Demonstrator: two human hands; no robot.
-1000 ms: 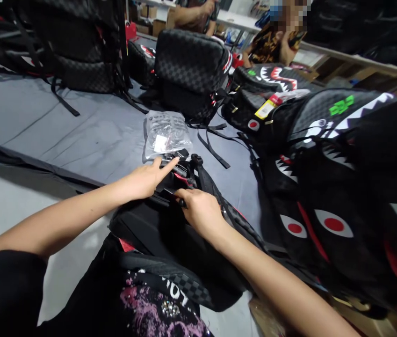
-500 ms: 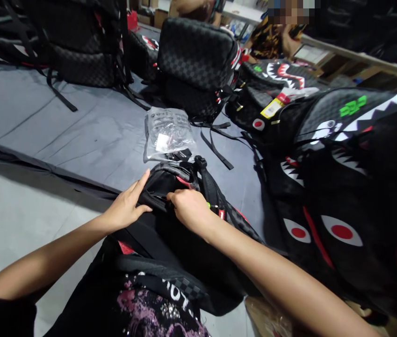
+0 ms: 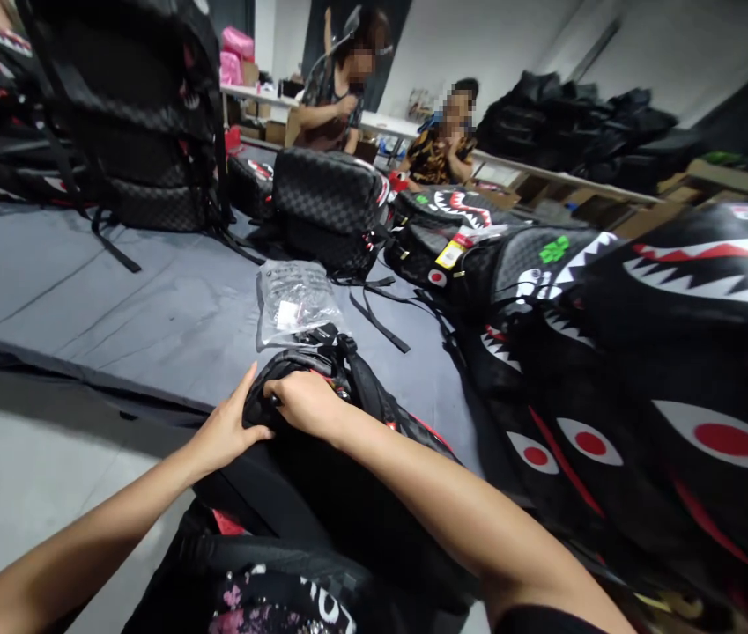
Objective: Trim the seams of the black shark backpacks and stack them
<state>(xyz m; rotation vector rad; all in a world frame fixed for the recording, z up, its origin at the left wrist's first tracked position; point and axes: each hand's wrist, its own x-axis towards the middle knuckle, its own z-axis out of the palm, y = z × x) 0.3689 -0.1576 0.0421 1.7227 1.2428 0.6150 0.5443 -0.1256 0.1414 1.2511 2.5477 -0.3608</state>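
Observation:
A black backpack (image 3: 327, 467) with red edging leans between my body and the table's edge, its top towards the plastic bag. At its top end my left hand (image 3: 228, 430) grips the rim, thumb below and fingers along the far side. Closed over the opening, my right hand (image 3: 304, 403) pinches a small dark piece at the rim that looks like a zipper pull; its fingers partly hide it. Just beyond the backpack lies a clear plastic bag (image 3: 298, 299) with a white label. A black shoulder strap (image 3: 374, 392) runs along the backpack's right side.
Checkered backpacks (image 3: 327, 194) stand across the grey-covered table (image 3: 83, 299). Several shark-face backpacks (image 3: 585, 387) crowd the right side. A tall black backpack (image 3: 155, 132) stands at the left. Two people are behind the table, and black bags (image 3: 565, 123) are piled at the back.
My right hand has moved left along the backpack's opening, close to my left hand. Less of the opening shows now. The camera has tilted up, bringing more of the room into view.

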